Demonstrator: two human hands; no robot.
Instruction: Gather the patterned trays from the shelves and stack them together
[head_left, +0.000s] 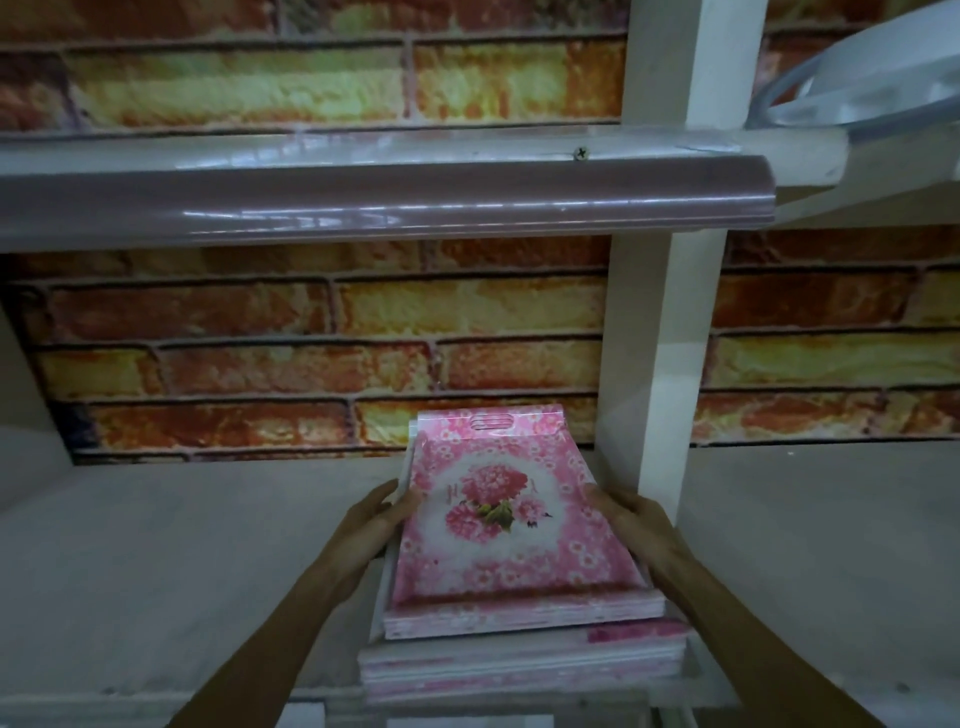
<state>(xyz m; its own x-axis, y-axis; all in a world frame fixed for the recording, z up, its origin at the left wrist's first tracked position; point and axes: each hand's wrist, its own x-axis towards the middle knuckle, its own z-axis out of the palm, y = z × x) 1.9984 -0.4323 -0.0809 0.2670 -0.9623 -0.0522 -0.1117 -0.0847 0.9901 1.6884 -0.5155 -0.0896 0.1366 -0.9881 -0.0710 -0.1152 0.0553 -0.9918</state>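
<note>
Now square the trays on the lower stack, at six o'clock on the shelf. Left hand grips the nine o'clock edge, right hand the three o'clock edge, fingers curled round. Keep level, press evenly inward, line up rims before letting go.

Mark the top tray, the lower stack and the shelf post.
top tray (488, 512): head view, on its flower print.
lower stack (519, 670): head view, on its near edge.
shelf post (660, 364): head view, mid-height on its front face.
</note>
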